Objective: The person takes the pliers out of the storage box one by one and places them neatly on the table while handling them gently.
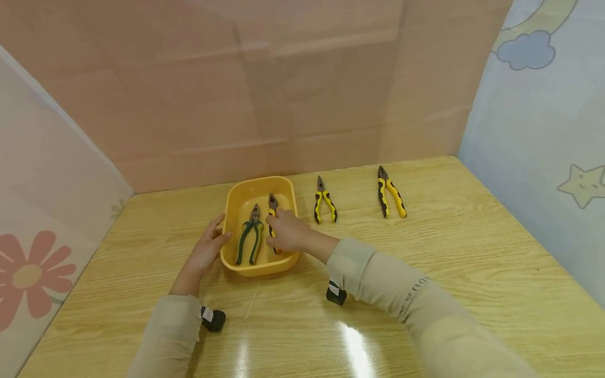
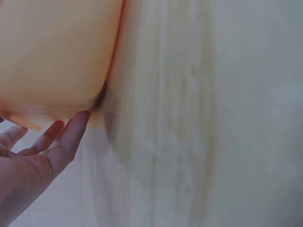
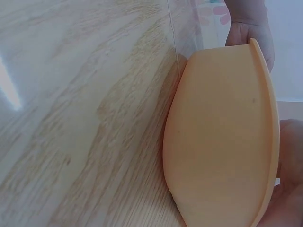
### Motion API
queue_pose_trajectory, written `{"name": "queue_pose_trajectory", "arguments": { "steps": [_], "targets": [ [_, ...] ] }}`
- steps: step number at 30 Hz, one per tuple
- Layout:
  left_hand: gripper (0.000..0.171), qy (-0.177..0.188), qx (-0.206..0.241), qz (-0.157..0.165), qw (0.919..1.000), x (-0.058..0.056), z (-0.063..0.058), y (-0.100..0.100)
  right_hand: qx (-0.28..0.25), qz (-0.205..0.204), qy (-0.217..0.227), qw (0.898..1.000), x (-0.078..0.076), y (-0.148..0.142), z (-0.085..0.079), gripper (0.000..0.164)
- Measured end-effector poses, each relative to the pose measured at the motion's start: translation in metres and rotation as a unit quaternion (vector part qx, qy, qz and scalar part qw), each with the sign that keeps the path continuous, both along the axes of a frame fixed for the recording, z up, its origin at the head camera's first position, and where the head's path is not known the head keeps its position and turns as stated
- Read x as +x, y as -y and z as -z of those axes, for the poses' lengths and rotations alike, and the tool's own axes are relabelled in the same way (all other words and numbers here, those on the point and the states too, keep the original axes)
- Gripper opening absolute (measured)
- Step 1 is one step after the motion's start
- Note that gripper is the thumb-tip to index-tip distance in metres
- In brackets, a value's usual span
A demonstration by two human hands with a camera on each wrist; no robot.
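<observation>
A: What does the head view show?

B: Left of the frame's centre, a person's right hand (image 1: 289,231) grips black-and-yellow pliers (image 1: 273,203) inside a yellow tray (image 1: 260,270), the tool's nose toward the top of the frame. Green-handled pliers (image 1: 255,215) lie just beside them, to the left.

A: And the other hand?

B: The left hand (image 1: 208,247) holds the tray's left rim, thumb over the edge. On the wooden table (image 1: 472,252), right of centre, lies a long-nosed pair (image 1: 321,186); farther right, a broader pair (image 1: 383,199).

A: How is this step best handled?

B: Probably by lining the gripped tool up with its neighbour, handles clear of each other. Whether it rests on the tray floor cannot be told, so any loosening of the fingers should be gentle.

A: The left wrist view?

B: Fingers at lower left touch the tray's outer wall, upper left. Light, steady support should suffice against sliding.

A: And the right wrist view?

B: The tray's wall fills centre right, the right hand partly visible beyond the rim, lower right. The pliers are hidden; a raised wrist would likely avoid nudging that rim.
</observation>
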State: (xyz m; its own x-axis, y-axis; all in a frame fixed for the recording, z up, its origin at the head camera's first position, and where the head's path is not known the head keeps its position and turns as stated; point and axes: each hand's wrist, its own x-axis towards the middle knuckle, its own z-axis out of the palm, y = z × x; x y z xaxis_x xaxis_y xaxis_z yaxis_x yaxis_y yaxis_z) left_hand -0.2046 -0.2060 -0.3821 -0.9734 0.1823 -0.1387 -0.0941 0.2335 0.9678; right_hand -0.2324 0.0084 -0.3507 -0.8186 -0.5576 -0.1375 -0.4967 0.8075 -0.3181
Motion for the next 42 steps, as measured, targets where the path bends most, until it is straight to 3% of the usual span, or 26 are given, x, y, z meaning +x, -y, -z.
{"name": "queue_pose_trajectory", "arguments": {
  "steps": [12, 24, 34, 42],
  "targets": [
    [0.058, 0.002, 0.005, -0.002, 1.0000, 0.001, 0.001, 0.000, 0.114, 0.010, -0.027, 0.993, 0.001, 0.016, 0.005, 0.051],
    [0.059, 0.003, 0.006, -0.001, 1.0000, -0.001, 0.000, 0.000, 0.176, 0.025, -0.037, 0.983, 0.001, 0.023, 0.012, 0.052],
    [0.059, 0.001, 0.011, 0.002, 0.9999, -0.001, -0.002, 0.000, 0.175, 0.057, 0.011, 0.983, -0.007, 0.033, 0.019, 0.055],
    [0.059, 0.003, 0.008, -0.001, 1.0000, -0.001, -0.002, 0.000, 0.171, 0.065, 0.006, 0.983, -0.012, 0.035, 0.022, 0.053]
  ]
}}
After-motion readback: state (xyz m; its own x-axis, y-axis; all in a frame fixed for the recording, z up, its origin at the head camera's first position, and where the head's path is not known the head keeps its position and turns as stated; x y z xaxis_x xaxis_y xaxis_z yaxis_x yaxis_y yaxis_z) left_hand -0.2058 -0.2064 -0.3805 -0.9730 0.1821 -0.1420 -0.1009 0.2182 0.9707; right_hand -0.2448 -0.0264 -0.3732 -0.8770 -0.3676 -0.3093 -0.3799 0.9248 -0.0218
